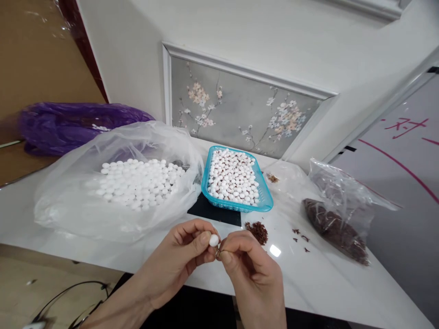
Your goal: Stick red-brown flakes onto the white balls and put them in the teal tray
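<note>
Between the thumb and fingers of my left hand [190,246] is a small white foam-like ball [214,240]. My right hand [252,265] is closed in a pinch right beside the ball, its fingertips almost meeting those of the left. A tiny thin piece shows at the right fingertips, too small to name. Behind my hands stands a turquoise plastic basket [265,205] full of white balls with brown bits among them. Just beyond the right hand lies a pile of small reddish-brown pieces [258,232], and several loose brown bits [305,238] are scattered farther right.
A large translucent bag [65,201] of white balls lies left, with a purple bag [65,119] behind it. At right sits a clear bag of dark brown bits [332,228]. A framed flower picture [236,105] and a whiteboard [404,151] stand behind the white table [308,283].
</note>
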A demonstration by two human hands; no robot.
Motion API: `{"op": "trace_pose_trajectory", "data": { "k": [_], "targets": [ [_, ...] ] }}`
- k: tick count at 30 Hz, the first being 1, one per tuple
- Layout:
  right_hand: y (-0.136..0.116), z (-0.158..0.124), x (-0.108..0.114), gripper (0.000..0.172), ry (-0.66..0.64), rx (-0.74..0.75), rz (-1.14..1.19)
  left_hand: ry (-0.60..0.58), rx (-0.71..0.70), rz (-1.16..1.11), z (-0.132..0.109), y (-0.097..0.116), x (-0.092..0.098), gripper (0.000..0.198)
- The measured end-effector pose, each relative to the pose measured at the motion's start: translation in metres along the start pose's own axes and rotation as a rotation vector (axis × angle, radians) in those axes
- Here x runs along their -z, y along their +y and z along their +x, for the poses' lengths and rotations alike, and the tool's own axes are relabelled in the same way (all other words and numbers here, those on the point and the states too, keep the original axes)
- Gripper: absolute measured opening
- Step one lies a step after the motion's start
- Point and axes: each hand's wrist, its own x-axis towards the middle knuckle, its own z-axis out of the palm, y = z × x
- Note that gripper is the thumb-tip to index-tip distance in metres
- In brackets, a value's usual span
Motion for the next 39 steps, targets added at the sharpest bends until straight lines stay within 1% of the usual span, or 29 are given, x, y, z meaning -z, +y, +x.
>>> {"op": "trace_pose_trajectory", "data": {
  "k": [6,12,17,21,27,31,36,39],
  "targets": [
    [-0.0036,-0.0019,-0.0037,0.011,0.064,0.025,-0.059,0.018,0.019,-0.011,-0.0015,0.0011,-0.0003,0.009],
    [-0.005,0.0022,-0.0014,0.013,0.026,0.107,-0.176,0.019,0.004,0.042,-0.0011,0.0022,-0.0002,0.008],
    [-0.0036,0.0021,0.0007,0.015,0.042,0.167,-0.261,0.028,0.002,0.066,-0.0012,0.0031,-0.0024,0.008],
    [-0.004,0.0013,-0.0008,0.015,0.044,0.187,-0.29,0.056,-0.012,0.073,-0.0008,0.0018,-0.0035,0.008],
    [-0.0054,0.0029,-0.0022,0.015,0.031,0.183,-0.299,0.071,-0.022,0.112,0.002,0.0004,-0.0022,0.01],
    [-0.0034,0.0037,-0.0023,0.015,0.0,0.143,-0.277,0.086,-0.036,0.14,0.0009,0.0007,-0.0009,0.01],
    [-0.0002,0.0038,-0.0029,0.014,-0.019,0.106,-0.228,0.088,-0.106,0.246,-0.0008,0.0022,0.0008,0.006],
    [-0.0005,0.0042,-0.0038,0.014,-0.023,0.079,-0.202,0.063,-0.149,0.315,-0.0008,0.0027,0.0036,0.005]
  ]
}}
